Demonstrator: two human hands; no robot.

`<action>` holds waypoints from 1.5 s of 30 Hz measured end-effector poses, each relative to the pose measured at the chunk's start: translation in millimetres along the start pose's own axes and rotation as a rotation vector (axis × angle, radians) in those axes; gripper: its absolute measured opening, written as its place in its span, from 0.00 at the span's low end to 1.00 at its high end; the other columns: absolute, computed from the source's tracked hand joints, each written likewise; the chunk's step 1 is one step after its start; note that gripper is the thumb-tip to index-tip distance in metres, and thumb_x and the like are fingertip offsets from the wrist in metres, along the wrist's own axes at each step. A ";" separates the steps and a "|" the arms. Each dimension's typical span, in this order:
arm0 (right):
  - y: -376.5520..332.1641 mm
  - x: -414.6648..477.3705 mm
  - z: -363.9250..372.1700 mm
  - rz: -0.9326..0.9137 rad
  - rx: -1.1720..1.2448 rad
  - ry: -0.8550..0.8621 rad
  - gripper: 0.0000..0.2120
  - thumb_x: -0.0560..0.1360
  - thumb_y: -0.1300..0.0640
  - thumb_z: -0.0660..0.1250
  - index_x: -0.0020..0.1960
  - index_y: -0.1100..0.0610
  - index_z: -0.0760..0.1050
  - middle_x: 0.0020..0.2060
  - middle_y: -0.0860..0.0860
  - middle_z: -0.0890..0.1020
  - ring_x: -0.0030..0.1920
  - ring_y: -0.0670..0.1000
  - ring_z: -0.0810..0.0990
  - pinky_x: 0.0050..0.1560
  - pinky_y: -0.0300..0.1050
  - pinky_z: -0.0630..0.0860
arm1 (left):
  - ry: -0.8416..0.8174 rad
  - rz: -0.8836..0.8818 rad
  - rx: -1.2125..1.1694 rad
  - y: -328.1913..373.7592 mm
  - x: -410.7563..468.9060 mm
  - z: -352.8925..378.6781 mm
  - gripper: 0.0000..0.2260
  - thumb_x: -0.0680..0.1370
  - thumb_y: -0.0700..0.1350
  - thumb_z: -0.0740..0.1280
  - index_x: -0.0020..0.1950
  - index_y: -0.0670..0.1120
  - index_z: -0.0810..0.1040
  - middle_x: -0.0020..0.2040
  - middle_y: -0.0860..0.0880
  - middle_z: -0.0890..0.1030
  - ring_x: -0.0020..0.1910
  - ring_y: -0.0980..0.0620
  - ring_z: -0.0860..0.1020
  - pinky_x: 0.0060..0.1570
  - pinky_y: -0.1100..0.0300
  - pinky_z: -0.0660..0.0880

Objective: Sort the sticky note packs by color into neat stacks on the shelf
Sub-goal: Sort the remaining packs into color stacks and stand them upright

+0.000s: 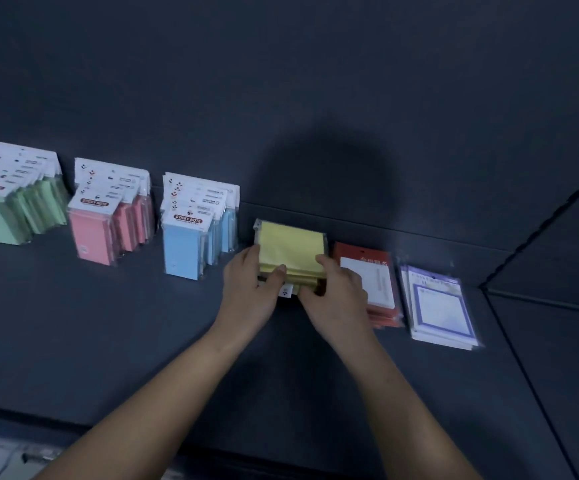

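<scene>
Pale yellow packs (291, 251), plastic-wrapped, lay flat at centre of dark shelf (108, 323). Gripped by left hand (250, 289) at 9 o'clock edge, right hand (336, 299) at 3 o'clock edge. Toward 9 o'clock stood green stack (14, 209), pink stack (108, 223), blue stack (194, 233).

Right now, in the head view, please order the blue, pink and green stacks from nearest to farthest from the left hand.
1. Blue stack, just left of the left hand, which grips the yellow packs.
2. Pink stack, further left.
3. Green stack, farthest left, at the picture's edge.
</scene>
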State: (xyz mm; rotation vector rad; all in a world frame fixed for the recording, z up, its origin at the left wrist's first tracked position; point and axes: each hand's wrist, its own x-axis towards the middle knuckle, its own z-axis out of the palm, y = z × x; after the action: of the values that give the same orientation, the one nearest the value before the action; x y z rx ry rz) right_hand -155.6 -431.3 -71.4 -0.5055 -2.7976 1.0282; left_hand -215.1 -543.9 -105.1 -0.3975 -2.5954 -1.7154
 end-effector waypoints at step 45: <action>-31.5 -12.6 31.8 -0.093 0.110 0.346 0.17 0.74 0.61 0.61 0.63 0.62 0.71 0.60 0.55 0.75 0.63 0.54 0.71 0.64 0.53 0.69 | -0.357 0.082 -0.040 -1.2 -33.2 -80.4 0.16 0.79 0.44 0.63 0.56 0.64 0.64 0.53 0.67 0.70 0.50 0.84 0.64 0.49 0.85 0.59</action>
State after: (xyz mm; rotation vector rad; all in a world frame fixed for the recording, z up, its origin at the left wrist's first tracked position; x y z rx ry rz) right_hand -159.3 -477.5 -75.3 -0.4827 -2.4240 0.9637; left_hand -194.0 -624.0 -78.6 -0.8735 -2.7273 -1.8163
